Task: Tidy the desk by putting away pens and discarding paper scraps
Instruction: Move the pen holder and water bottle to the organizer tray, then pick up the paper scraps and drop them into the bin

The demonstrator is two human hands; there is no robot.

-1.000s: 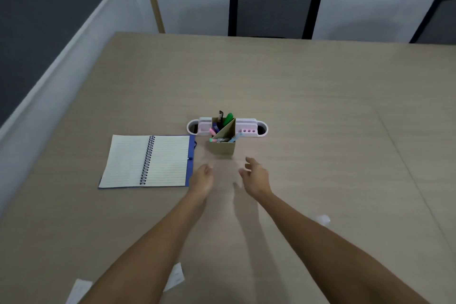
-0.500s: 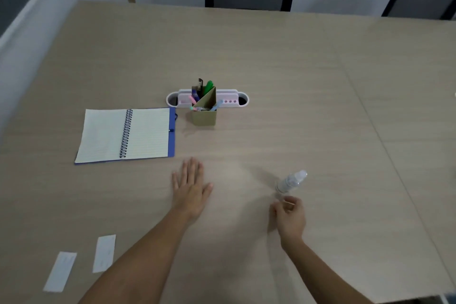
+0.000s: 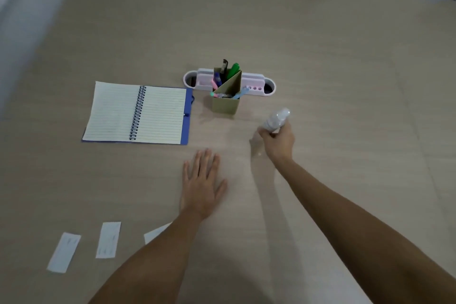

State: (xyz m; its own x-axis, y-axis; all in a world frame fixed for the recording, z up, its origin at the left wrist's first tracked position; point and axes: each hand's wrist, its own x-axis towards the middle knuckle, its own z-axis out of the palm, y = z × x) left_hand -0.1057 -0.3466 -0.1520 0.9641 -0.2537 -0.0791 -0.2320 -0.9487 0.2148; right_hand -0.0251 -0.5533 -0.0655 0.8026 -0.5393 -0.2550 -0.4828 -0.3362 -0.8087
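My right hand [image 3: 278,140] is closed around a small clear bottle [image 3: 276,118], lifted a little off the desk just right of the tan pen holder [image 3: 225,103]. The holder stands upright with several pens [image 3: 228,72] in it. My left hand [image 3: 202,184] lies flat on the desk with fingers spread and holds nothing. Three white paper scraps lie near the front left: one [image 3: 64,252], a second [image 3: 108,239], and a third [image 3: 155,233] partly under my left forearm.
An open spiral notebook [image 3: 138,112] with a blue cover lies left of the holder. A white and pink desk organizer [image 3: 256,84] sits right behind the holder. The desk [image 3: 345,81] stretches wide to the right; chair legs show at the far edge.
My right hand has closed on the bottle and carried it up toward the pen holder. The left hand stays flat on the desk. The view has tilted further down.
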